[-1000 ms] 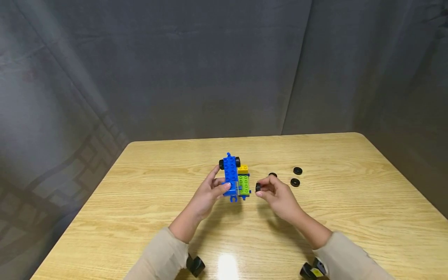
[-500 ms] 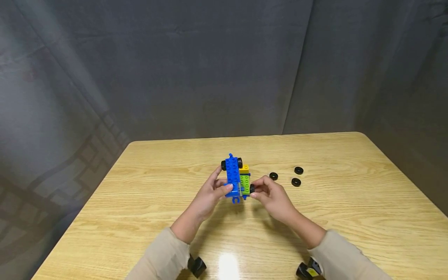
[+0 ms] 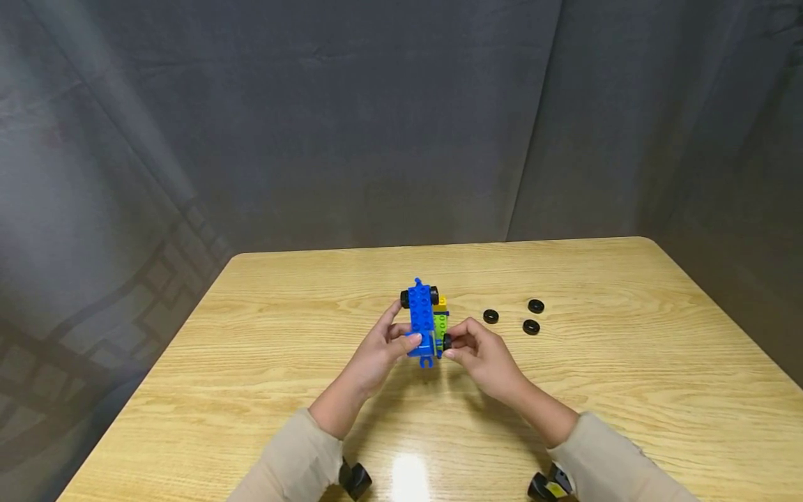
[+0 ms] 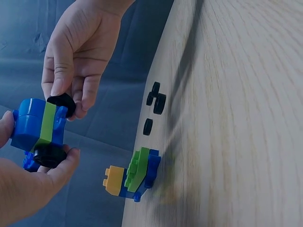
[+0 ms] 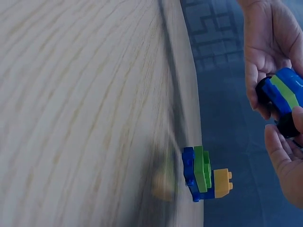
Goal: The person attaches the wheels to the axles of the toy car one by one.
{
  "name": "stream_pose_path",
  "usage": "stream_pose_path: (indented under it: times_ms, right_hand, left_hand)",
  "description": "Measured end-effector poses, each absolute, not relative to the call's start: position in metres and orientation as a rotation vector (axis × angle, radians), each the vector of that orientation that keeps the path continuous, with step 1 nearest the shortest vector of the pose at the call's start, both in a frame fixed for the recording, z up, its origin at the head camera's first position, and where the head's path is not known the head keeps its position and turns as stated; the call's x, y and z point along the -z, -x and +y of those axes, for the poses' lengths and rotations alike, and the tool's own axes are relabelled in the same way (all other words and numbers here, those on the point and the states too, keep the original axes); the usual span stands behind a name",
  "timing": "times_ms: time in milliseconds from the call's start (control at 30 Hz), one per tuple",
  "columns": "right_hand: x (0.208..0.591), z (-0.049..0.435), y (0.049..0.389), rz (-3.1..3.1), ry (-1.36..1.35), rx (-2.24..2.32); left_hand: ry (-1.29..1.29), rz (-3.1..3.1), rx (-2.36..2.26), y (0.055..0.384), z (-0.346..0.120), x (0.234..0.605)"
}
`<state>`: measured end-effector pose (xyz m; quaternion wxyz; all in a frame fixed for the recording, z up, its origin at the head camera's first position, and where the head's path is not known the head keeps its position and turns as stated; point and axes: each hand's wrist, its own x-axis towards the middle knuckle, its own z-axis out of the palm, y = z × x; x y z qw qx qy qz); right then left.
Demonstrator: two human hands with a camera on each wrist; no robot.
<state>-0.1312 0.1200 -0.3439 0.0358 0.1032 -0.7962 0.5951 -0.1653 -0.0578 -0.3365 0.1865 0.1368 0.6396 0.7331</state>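
Observation:
My left hand grips a blue toy car, thumb across its lower end, held up over the table. Two black wheels sit on its far end in the head view; a green band crosses the body in the left wrist view. My right hand pinches another black wheel between thumb and fingertips, right at the car's near side. Behind the car stands a second toy, a blue base with a green brick and a yellow brick, partly hidden in the head view.
Several loose black wheels lie on the wooden table, right of the toys. A grey curtain hangs behind the table's far edge. Black wrist devices show below both sleeves.
My right hand has moved left with its wheel, from apart to right against the car. My left hand has shifted slightly right and down with the car, covering more of the second toy.

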Motion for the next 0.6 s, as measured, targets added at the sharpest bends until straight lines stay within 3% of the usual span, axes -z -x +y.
stream_pose_path:
  times_ms: [600]
  right_hand:
    - [0.351, 0.1125, 0.1359, -2.386, -0.313, -1.622]
  left_hand:
    - [-0.361, 1.808, -2.125, 0.1616, -0.0488, 0.3367]
